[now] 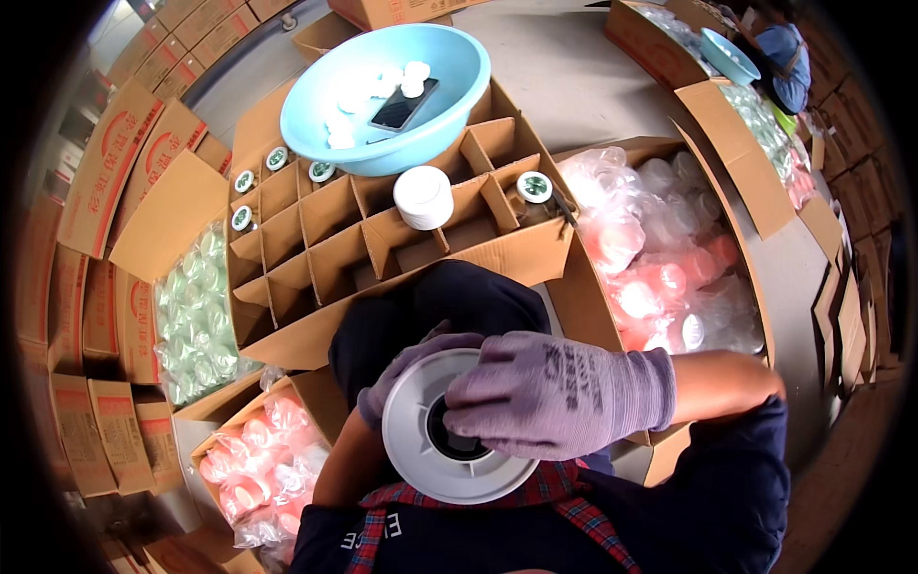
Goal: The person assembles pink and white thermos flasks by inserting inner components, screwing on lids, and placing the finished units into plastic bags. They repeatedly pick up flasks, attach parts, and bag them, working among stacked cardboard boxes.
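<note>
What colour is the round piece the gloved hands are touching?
The round piece is light grey around a dark centre, seen best in the head view.

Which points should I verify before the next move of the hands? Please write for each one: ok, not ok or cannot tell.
1. Grey round part supported by the left hand: ok, the hand holds it at the far left side.
2. Right hand placed at the dark central opening: ok.
3. Right fingertips gripping something there: cannot tell.
4. White round container sunk below the dividers: not ok, it sticks up above them.
5. Phone kept out of the blue basin: not ok, it lies inside.
6. Basin steady on the carton: cannot tell, its underside is hidden.
</note>
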The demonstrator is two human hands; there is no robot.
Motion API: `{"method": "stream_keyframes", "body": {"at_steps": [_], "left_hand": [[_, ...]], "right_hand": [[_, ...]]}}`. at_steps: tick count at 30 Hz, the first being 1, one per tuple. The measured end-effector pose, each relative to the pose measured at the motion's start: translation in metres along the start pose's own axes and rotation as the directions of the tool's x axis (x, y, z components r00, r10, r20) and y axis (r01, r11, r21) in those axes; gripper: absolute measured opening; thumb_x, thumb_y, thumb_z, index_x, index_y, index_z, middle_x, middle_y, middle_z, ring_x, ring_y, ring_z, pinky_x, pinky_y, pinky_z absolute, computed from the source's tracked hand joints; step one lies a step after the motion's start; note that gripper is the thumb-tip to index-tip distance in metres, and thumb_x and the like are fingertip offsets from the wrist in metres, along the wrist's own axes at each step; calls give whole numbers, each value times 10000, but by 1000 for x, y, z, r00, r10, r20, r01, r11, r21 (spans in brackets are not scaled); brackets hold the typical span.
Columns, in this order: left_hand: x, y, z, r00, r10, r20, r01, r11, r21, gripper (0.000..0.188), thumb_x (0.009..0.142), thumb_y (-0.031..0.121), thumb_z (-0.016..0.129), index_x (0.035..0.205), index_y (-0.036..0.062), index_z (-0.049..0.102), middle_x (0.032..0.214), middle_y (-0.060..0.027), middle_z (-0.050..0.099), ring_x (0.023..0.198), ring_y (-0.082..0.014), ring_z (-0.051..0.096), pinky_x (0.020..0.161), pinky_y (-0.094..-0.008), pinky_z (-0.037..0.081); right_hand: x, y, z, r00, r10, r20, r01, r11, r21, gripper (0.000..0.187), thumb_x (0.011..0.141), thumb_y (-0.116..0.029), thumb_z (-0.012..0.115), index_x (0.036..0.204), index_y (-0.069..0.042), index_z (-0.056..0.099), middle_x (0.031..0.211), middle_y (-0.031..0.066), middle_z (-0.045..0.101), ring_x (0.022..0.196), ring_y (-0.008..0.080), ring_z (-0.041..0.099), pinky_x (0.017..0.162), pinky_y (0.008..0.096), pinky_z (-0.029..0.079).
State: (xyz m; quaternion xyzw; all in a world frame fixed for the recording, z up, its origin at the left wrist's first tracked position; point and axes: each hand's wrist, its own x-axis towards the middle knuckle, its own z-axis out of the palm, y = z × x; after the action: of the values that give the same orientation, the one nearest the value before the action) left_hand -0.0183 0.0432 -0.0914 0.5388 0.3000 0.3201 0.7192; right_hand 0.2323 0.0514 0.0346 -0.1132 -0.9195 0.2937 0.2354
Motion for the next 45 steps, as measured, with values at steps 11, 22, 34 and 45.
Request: {"method": "stream_keyframes", "body": {"at_steps": [11, 22, 34, 45], "left_hand": [[-53, 3, 74, 749, 500, -435, -7, 663, 749, 163, 727, 53, 753, 792, 17, 608, 707, -106, 602, 632, -233, 603, 597, -317, 491], [-4, 27, 31, 982, 26, -189, 85, 829, 553, 225, 922, 94, 549, 1030, -24, 707, 804, -102, 691, 701, -135, 628, 678, -279, 521], [76, -10, 24, 772, -413, 484, 242, 894, 377, 264, 914, 235, 608, 957, 11, 741, 759, -34, 673, 689, -87, 595, 598, -243, 471], [73, -20, 43, 785, -352, 509, 186, 919, 347, 331, 897, 266, 615, 932, -44, 724, 749, -65, 682, 723, -115, 603, 687, -306, 498]], "right_hand": [[-53, -11, 44, 640, 745, 187, -708, 667, -233, 534, 983, -508, 512, 874, -7, 661, 852, 187, 674, 802, 338, 703, 709, 418, 560], [-143, 270, -31, 189, 980, -56, -976, 182, -117, 357, 936, -313, 586, 1088, 7, 628, 874, 198, 710, 700, 275, 722, 618, 391, 571], [-87, -33, 39, 966, -229, -117, 187, 938, -292, 149, 785, -157, 700, 922, -100, 686, 1061, 104, 664, 1085, 299, 667, 978, 474, 538], [-65, -38, 31, 924, -357, 135, 382, 869, -314, 192, 793, -178, 662, 948, -68, 687, 1008, 107, 679, 1004, 279, 678, 908, 413, 572]]}}
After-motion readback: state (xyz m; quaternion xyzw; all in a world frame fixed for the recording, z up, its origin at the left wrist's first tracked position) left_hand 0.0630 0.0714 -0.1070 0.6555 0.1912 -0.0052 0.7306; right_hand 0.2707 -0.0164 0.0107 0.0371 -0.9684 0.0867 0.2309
